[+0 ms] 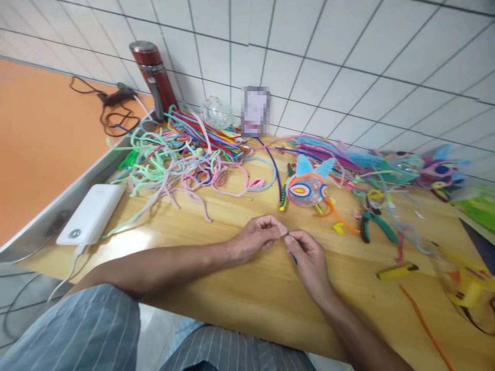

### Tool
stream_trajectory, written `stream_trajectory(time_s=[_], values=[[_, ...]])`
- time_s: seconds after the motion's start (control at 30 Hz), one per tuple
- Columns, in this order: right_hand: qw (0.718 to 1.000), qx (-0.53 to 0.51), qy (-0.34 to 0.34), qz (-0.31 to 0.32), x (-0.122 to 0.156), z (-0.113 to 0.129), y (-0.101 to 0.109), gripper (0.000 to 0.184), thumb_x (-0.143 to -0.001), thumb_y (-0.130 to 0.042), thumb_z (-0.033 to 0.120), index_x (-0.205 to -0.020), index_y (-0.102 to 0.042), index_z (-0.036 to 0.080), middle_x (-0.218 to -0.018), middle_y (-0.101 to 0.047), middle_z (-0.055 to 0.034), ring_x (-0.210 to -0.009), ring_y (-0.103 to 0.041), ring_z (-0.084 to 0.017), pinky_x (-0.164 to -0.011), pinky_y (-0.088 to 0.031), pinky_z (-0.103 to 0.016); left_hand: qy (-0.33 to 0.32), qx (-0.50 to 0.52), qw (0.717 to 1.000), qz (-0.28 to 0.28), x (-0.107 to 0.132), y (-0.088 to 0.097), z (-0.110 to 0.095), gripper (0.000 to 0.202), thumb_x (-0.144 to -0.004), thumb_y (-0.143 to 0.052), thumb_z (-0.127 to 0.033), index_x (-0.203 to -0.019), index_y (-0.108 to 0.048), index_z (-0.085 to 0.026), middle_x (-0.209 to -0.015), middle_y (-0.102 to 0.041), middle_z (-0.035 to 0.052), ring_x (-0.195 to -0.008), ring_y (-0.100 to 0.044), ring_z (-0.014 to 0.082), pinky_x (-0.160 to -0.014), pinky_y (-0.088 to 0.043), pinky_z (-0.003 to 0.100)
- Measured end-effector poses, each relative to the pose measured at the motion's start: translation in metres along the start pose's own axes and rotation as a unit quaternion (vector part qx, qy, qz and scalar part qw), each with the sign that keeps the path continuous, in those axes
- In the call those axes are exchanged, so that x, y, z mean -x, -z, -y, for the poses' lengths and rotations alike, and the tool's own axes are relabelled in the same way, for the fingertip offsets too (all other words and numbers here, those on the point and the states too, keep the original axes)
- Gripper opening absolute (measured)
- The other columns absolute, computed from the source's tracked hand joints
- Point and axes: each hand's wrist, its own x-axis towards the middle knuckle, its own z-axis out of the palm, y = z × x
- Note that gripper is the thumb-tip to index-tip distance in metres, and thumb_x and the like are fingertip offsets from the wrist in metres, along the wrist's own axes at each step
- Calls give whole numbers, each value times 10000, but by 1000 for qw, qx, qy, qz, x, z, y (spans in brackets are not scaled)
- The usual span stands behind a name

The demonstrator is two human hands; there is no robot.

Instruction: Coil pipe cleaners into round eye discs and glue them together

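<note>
A short dark blue pipe cleaner (pixel 295 259) is pinched in my right hand (pixel 308 253), its lower end sticking out below the thumb. My left hand (pixel 260 236) is closed with thumb and fingertips meeting those of the right, at the pipe cleaner's upper end. Most of the piece is hidden by the fingers. Just beyond the hands stands a clear round craft figure (pixel 308 191) with light blue ear-like tufts (pixel 304 165), an orange rim and ringed oval eyes (pixel 300 190). An orange pipe cleaner (pixel 342 219) trails from it to the right.
Tangled pipe cleaners (pixel 166 170) spread at the left, below a red thermos (pixel 154 77). A phone (pixel 255 111) leans on the tiled wall. A white power bank (pixel 92 214) lies left. Green-handled pliers (pixel 381 226), a yellow cutter (pixel 397 271) and a yellow glue gun (pixel 469 281) lie right.
</note>
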Motion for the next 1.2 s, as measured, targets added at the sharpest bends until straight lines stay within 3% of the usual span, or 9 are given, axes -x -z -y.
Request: stream_trajectory(time_s=[0.13,0.3,0.43,0.63,0.77,0.97,1.1,1.2], values=[[999,40,21,21,-6,0,11,186,-868,-656,370,-768,-659,214,-677,-581,19,-632,-502,-137,-607,-408,-264,-32,-129,990,50,-7,11,-5,421,-750,-812,-528,-813,-663,-140,-716,-609,-27,-657,-492,91,-655,-381,236],[989,118,68,55,-10,-3,19,152,-862,-651,273,-723,-645,212,-642,-540,39,-600,-470,-120,-588,-368,-259,-51,-233,968,80,-11,23,-7,357,-828,-757,-484,-839,-697,-132,-674,-561,-38,-654,-449,95,-632,-337,234],[993,78,78,33,-3,-2,10,202,-897,-651,320,-726,-653,212,-655,-554,35,-611,-469,-122,-600,-376,-263,-58,-163,983,59,-5,18,-3,358,-809,-794,-481,-819,-702,-135,-761,-662,3,-716,-533,110,-709,-411,241],[1000,-10,11,20,2,0,-3,253,-886,-662,419,-742,-650,212,-673,-584,21,-636,-485,-133,-615,-411,-265,20,10,999,-33,7,-1,5,419,-725,-861,-506,-796,-649,-151,-649,-552,-49,-535,-390,56,-534,-293,212],[999,-14,-9,39,-6,3,9,267,-862,-676,455,-762,-655,208,-688,-614,12,-652,-507,-138,-622,-428,-263,11,-66,998,7,1,5,-1,424,-727,-848,-522,-803,-656,-152,-653,-555,-49,-566,-422,70,-562,-325,217],[992,83,23,88,-13,8,27,206,-850,-690,361,-715,-651,211,-650,-582,25,-619,-483,-132,-587,-372,-257,-33,-261,960,96,-8,24,-8,350,-834,-760,-480,-838,-684,-139,-651,-512,-55,-620,-399,83,-599,-298,220],[996,61,25,67,-9,5,19,213,-860,-674,365,-715,-645,212,-649,-562,32,-613,-471,-127,-595,-375,-259,-41,-207,976,62,-7,21,-7,368,-809,-786,-490,-847,-705,-133,-758,-641,-7,-716,-515,106,-693,-395,230],[999,24,11,46,-3,0,7,250,-867,-665,390,-694,-620,214,-638,-531,41,-601,-446,-120,-594,-374,-259,-19,-120,993,9,-2,12,-4,388,-749,-847,-493,-815,-705,-138,-700,-625,-21,-636,-474,84,-621,-367,217]])
